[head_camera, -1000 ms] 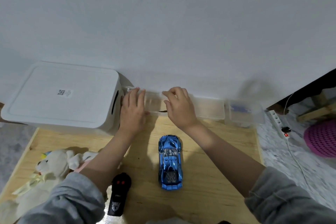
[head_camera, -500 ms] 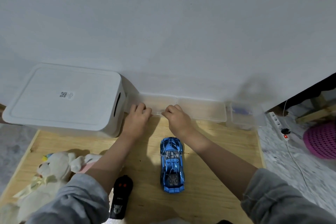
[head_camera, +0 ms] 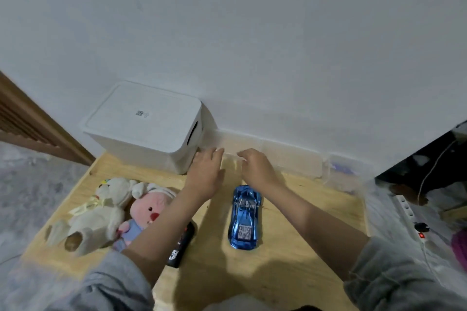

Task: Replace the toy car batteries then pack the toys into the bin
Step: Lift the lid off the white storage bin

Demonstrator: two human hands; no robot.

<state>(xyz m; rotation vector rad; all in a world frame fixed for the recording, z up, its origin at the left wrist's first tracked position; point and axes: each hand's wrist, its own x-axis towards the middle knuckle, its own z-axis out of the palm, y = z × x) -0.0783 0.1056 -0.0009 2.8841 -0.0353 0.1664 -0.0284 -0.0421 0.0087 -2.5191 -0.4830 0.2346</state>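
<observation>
The blue toy car [head_camera: 244, 217] serves as the landmark: it lies on the wooden counter [head_camera: 303, 209] with its long axis running away from the person, nose toward the wall.

Far to its left, two soft toys lie side by side, a cream bear [head_camera: 101, 209] and a pink doll [head_camera: 149, 209], touching each other. Behind them and left of the car stands the white bin [head_camera: 146, 129], its lid on, so its contents are hidden. Just left of the car, partly under the forearm, lies a black remote [head_camera: 180, 247].

The left hand [head_camera: 206, 177] is beyond the car and a little to its left, fingers [head_camera: 214, 155] loosely spread and holding nothing that can be seen. The right hand [head_camera: 255, 171] sits just past the car's nose, fingers curled downward; whether they grip anything cannot be told. Both hands reach toward a low clear tray [head_camera: 285, 159] along the wall behind the car; motion blur hides what is in it. A second clear box [head_camera: 341, 171] behind and right of the car holds something bluish, too blurred to name.

The car lies nearer the person than either hand, the right hand being nearer it. It looks unopened, so the battery step seems at its start.
</observation>
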